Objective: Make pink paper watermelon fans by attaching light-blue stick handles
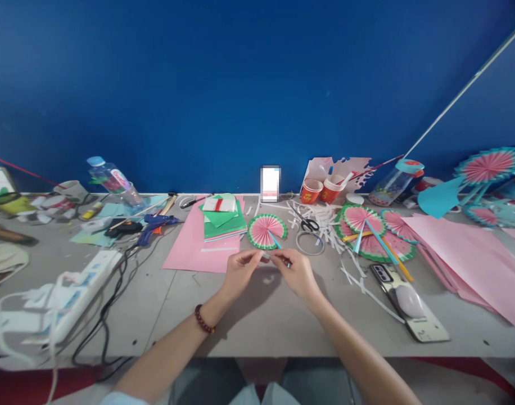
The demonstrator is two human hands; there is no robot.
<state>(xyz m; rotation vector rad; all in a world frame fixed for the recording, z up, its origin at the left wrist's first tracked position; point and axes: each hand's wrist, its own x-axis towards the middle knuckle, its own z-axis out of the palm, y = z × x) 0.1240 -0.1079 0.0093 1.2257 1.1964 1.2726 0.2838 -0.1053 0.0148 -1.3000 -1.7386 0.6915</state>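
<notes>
Both of my hands meet over the grey table [249, 320], pinching a small pale strip of paper [266, 256] between their fingertips. My left hand [239, 271] wears a dark red bead bracelet at the wrist and holds the strip's left end. The right end is held by my right hand [297, 273]. Just beyond my fingers lies a round pink paper fan with a green edge [266, 230] and a light blue stick.
A pink sheet [194, 239] with a stack of green paper [224, 222] lies behind left. Scissors [306, 222], a tape ring [310, 242], paper scraps, red cups [320, 191], more fans [369, 230], a phone [382, 273] and pink sheets [472, 259] lie right. A power strip [78, 287], glue gun [154, 225] and bottle [114, 180] lie left.
</notes>
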